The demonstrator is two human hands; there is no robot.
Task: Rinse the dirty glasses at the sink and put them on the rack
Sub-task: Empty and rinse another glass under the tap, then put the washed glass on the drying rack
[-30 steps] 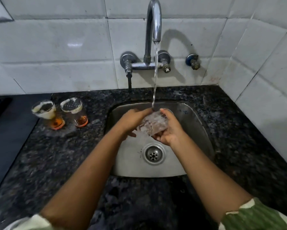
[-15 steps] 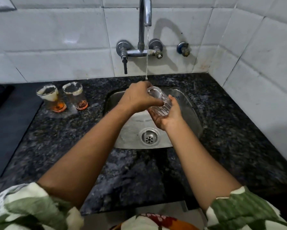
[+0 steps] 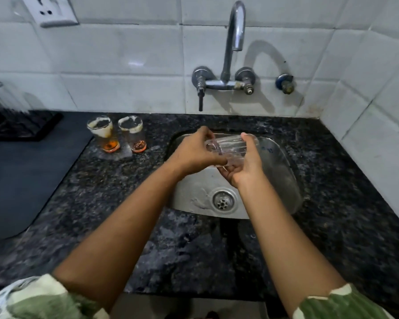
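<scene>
A clear glass (image 3: 231, 145) lies on its side above the steel sink (image 3: 279, 171), held between both hands. My left hand (image 3: 195, 153) grips its open end, fingers curled at the rim. My right hand (image 3: 244, 166) cups it from below with the thumb over the top. A thin stream of water falls from the tap (image 3: 236, 31) behind the glass. Two dirty glasses (image 3: 104, 134) (image 3: 134, 134) with foam rings and orange dregs stand on the counter left of the sink. A black rack (image 3: 18, 125) at the far left holds an upturned clear glass (image 3: 2, 97).
A dark mat (image 3: 25, 176) covers the counter left of the dirty glasses. White tiled walls close the back and right. A power socket (image 3: 53, 10) sits on the wall at upper left. The black granite counter (image 3: 193, 249) runs to the near edge.
The glass has tipped from tilted under the stream to lying sideways, slightly forward of the water. My left hand has shifted onto its rim. The view has risen, showing the rack.
</scene>
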